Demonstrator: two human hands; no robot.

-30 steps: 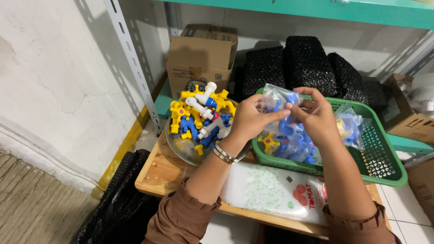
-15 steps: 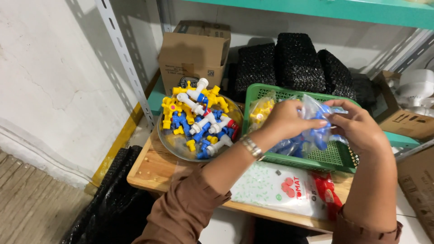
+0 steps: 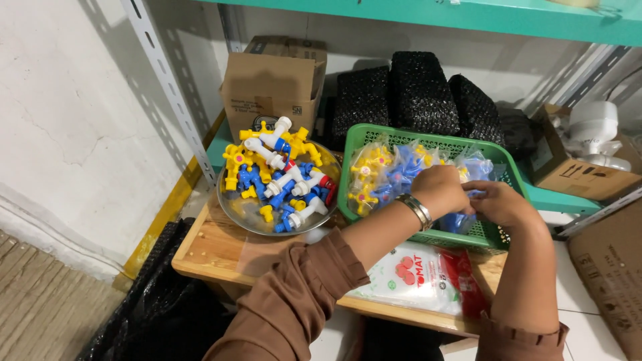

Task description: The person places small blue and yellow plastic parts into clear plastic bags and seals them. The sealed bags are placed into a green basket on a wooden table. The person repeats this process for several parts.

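Both hands meet over the green plastic basket, which holds several clear bags of blue and yellow plastic taps. My left hand, with a metal bracelet on its wrist, and my right hand pinch a clear bag of blue taps low in the basket. Left of the basket stands a round metal bowl heaped with loose yellow, blue and white plastic taps.
Basket and bowl rest on a low wooden table with a flat printed plastic packet at its front. Behind stand an open cardboard box and black mesh bundles. More boxes sit at right, a white wall at left.
My hands have lowered the bag of blue taps from in front of me down into the green basket. The view has shifted slightly.
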